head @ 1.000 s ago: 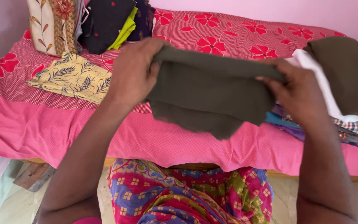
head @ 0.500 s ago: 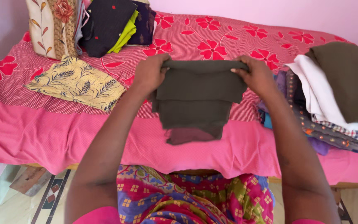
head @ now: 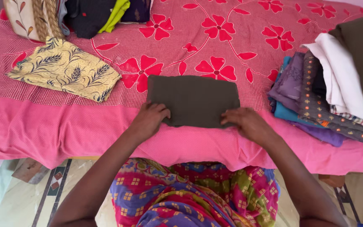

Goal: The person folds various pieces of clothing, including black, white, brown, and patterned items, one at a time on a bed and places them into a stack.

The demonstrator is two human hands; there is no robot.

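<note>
A folded dark olive cloth (head: 194, 98) lies flat on the pink flowered bedsheet (head: 215, 50), near the bed's front edge. My left hand (head: 150, 120) rests on the cloth's near left corner, fingers curled onto it. At the near right corner my right hand (head: 246, 122) presses down with its fingers flat. Neither hand lifts the cloth.
A folded yellow leaf-print cloth (head: 64, 69) lies to the left. A stack of folded clothes (head: 93, 14) stands at the back left. A loose pile of mixed garments (head: 332, 92) fills the right side. Tiled floor (head: 30, 197) shows below the bed.
The olive cloth was held up in both hands and folded smaller. Now it lies flat on the bed with both hands on its near edge.
</note>
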